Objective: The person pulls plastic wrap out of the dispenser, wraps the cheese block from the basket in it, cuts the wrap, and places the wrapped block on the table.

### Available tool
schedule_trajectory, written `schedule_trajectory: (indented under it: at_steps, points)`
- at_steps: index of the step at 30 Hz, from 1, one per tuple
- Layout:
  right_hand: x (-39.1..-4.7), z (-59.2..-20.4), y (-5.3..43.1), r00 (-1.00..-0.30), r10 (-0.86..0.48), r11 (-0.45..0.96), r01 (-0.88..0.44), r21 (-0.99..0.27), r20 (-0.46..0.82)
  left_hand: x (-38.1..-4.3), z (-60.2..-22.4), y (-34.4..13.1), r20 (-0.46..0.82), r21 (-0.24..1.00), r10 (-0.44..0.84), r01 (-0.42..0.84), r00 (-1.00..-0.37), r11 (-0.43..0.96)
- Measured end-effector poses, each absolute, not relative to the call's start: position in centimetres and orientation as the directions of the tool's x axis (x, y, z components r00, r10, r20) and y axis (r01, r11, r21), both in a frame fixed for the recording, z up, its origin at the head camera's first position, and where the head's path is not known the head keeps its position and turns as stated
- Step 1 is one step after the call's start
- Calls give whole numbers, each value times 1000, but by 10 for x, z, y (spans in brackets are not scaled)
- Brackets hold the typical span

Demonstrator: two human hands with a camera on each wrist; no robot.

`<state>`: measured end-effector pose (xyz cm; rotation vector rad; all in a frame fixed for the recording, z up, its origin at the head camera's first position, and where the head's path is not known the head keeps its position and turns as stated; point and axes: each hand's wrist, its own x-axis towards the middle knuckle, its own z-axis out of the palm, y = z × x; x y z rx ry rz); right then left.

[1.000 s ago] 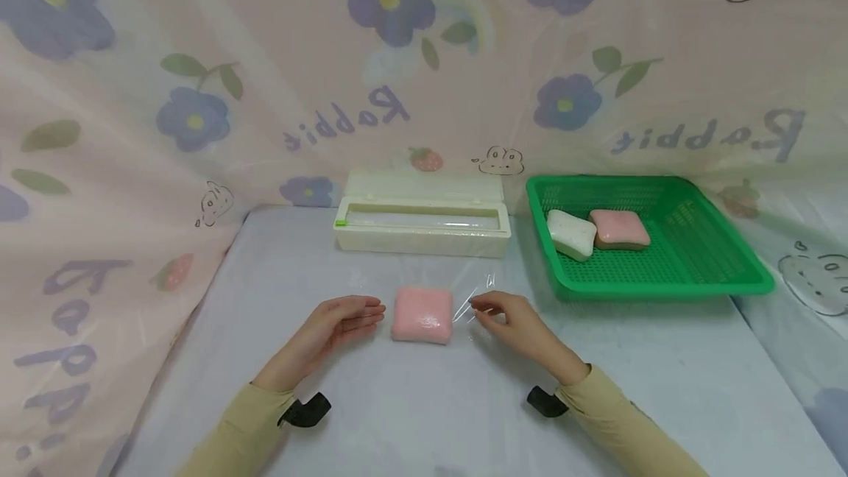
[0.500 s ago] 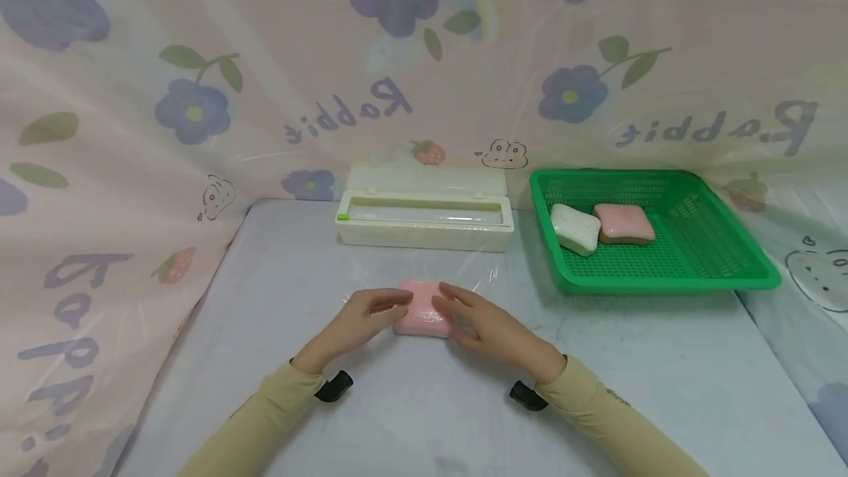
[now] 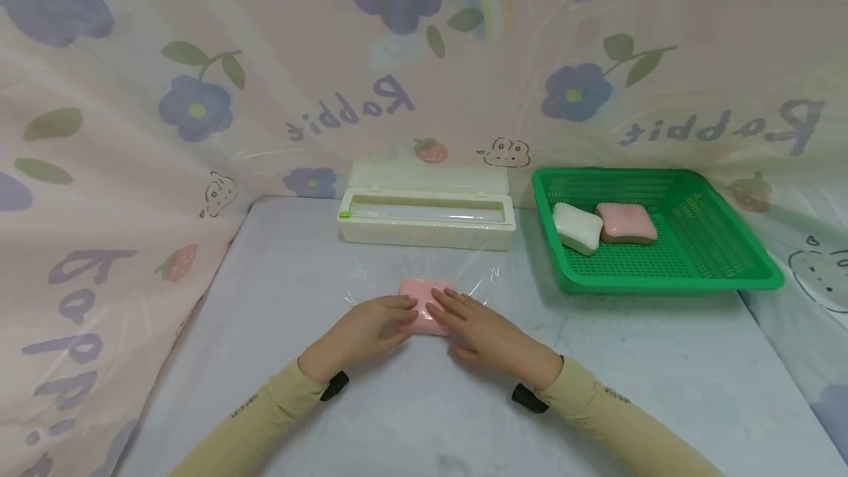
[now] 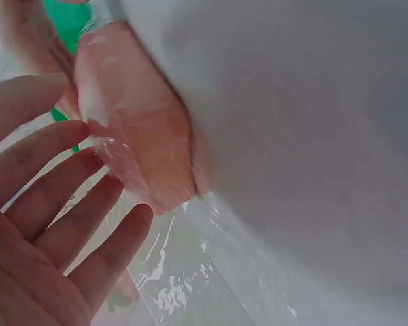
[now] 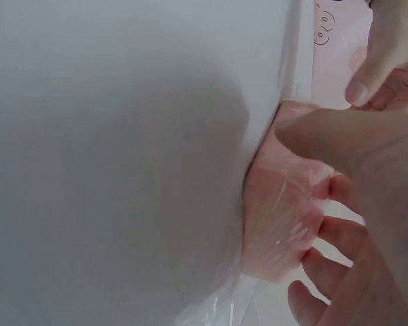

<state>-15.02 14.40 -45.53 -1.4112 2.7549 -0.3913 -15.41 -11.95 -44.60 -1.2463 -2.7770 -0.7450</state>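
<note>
Clear film (image 4: 177,288) lies beneath the fingers of the left hand (image 3: 367,326) and right hand (image 3: 497,337), loosely spread, tips meeting the film-covered pink bar (image 3: 419,288) between them on the desk (image 3: 424,418). Light, even smoothing from centre to edge should best limit wrinkles. The bar lies flat, one side facing the white box (image 3: 427,232) beyond; nearly square, it shows no certain long axis.

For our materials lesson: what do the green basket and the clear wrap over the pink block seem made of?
Green basket: probably moulded plastic, slightly glossy; even colour, perforated walls. Clear wrap: likely thin plastic film, shiny; it creases and shows the pink block through.
</note>
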Motion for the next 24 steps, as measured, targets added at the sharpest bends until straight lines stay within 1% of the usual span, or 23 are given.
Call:
schedule_trajectory:
  at_steps: [5, 11, 14, 19, 22, 24]
  points:
    - [-154, -458, 145, -569, -816, 543, -815, -200, 101, -154, -445, -119, 195, 303, 742, 759, -641, 576]
    - [-159, -460, 146, -548, -827, 526, -834, -168, 125, -155, -446, -120, 214, 219, 779, 806, -589, 550]
    - [-162, -460, 146, -539, -828, 513, -839, -181, 151, -155, -446, -122, 237, 194, 790, 824, -565, 532]
    - [-166, -462, 145, -563, -811, 519, -818, -247, 160, -158, -448, -124, 277, 154, 804, 850, -527, 504]
    - [-168, -463, 143, -579, -801, 530, -805, -267, 152, -160, -450, -125, 283, 141, 810, 857, -514, 495]
    - [-169, -463, 142, -583, -798, 532, -801, -274, 154, -160, -449, -126, 278, 155, 812, 858, -514, 490]
